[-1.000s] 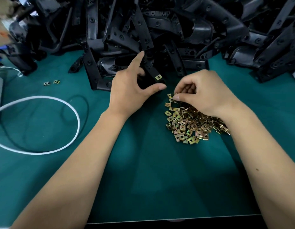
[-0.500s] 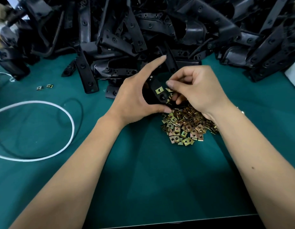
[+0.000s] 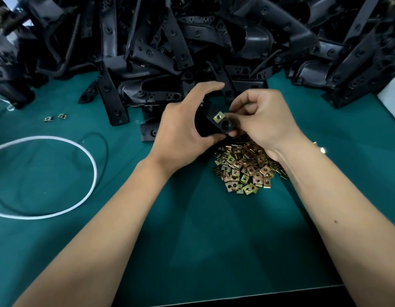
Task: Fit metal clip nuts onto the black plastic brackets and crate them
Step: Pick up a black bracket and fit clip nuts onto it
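Above the brassy heap of square clip nuts [image 3: 245, 167] near the green mat's [image 3: 192, 240] middle, the left hand [image 3: 181, 129] grips a matte black plastic bracket [image 3: 211, 125] bearing one fitted clip nut [image 3: 218, 117], while the right hand [image 3: 265, 122] curls its fingers against the bracket's end.

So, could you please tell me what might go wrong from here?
The left hand holds the bracket right above the nut pile, so a slip could drop it in and scatter nuts. The right hand hides the spot it works on, so a crooked fit might pass unseen, though one nut already sits on the bracket.
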`<state>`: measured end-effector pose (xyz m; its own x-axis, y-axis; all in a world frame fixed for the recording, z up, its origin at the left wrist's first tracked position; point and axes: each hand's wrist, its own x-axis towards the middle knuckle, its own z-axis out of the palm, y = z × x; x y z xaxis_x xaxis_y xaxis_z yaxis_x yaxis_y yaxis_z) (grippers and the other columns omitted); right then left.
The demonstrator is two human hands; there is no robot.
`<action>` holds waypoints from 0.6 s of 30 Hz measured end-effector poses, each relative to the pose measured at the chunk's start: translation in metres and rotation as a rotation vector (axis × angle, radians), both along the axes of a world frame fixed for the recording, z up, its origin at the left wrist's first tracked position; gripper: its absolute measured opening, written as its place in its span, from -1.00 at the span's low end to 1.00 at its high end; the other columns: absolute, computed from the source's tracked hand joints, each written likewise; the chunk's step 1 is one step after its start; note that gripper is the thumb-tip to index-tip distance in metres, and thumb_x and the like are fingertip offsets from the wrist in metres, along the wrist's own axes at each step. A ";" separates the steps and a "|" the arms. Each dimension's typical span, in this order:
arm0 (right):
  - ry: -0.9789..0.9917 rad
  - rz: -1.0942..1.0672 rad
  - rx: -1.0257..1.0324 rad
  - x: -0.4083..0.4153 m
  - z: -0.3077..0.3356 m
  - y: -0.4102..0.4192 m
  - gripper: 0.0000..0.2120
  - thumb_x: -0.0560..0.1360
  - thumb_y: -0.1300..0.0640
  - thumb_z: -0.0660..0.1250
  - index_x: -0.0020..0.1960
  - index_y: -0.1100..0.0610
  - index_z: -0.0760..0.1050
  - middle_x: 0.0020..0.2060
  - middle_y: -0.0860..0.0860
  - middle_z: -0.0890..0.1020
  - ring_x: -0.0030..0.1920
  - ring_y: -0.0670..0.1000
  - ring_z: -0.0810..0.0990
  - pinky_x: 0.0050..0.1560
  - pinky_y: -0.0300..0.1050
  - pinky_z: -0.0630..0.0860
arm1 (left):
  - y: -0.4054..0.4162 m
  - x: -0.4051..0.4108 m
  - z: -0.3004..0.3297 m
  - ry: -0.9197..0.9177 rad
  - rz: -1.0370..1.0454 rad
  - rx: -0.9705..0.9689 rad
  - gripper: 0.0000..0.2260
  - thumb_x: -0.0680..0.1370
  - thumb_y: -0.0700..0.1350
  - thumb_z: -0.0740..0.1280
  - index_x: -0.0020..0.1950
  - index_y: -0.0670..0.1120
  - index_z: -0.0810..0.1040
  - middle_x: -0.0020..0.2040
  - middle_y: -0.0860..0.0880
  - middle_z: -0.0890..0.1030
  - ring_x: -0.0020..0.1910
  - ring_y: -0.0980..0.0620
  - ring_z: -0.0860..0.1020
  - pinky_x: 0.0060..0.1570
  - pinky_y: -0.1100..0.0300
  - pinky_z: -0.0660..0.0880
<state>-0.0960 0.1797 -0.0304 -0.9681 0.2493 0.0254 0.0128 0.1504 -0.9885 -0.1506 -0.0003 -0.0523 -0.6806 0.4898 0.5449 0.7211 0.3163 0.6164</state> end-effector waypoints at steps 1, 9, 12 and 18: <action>0.009 -0.018 -0.027 0.000 0.001 0.000 -0.81 0.44 0.34 0.56 -0.11 0.29 0.54 -0.40 0.12 0.68 -0.45 0.04 0.66 -0.41 -0.18 0.59 | -0.002 -0.001 0.000 0.008 0.027 -0.011 -0.32 0.33 -0.07 0.65 0.41 0.01 0.49 0.08 0.19 0.65 0.01 0.18 0.64 0.04 0.36 0.51; 0.059 -0.032 -0.169 0.001 0.006 0.001 -0.83 0.46 0.33 0.54 -0.14 0.21 0.54 -0.34 0.08 0.70 -0.34 0.02 0.68 -0.32 -0.16 0.61 | -0.009 -0.001 0.000 -0.154 -0.043 -0.161 -0.07 0.46 0.35 0.44 0.64 0.01 0.05 -0.31 0.20 0.52 -0.31 0.18 0.54 -0.24 0.25 0.43; 0.053 -0.016 -0.203 0.001 0.004 -0.007 -0.83 0.46 0.33 0.54 -0.15 0.21 0.54 -0.38 0.05 0.67 -0.38 -0.02 0.65 -0.32 -0.19 0.59 | -0.010 0.000 0.002 -0.179 -0.095 -0.100 -0.25 0.64 0.25 0.24 0.66 -0.05 -0.04 -0.33 0.04 0.54 -0.35 0.02 0.53 -0.27 0.11 0.43; 0.102 -0.024 -0.241 -0.003 0.003 -0.010 -0.85 0.47 0.30 0.54 -0.16 0.20 0.57 -0.31 0.10 0.69 -0.33 -0.01 0.66 -0.29 -0.20 0.59 | -0.006 0.003 0.005 -0.149 -0.092 -0.145 -0.20 0.58 0.22 0.38 0.63 -0.06 0.03 -0.39 0.07 0.43 -0.41 0.10 0.48 -0.32 0.25 0.30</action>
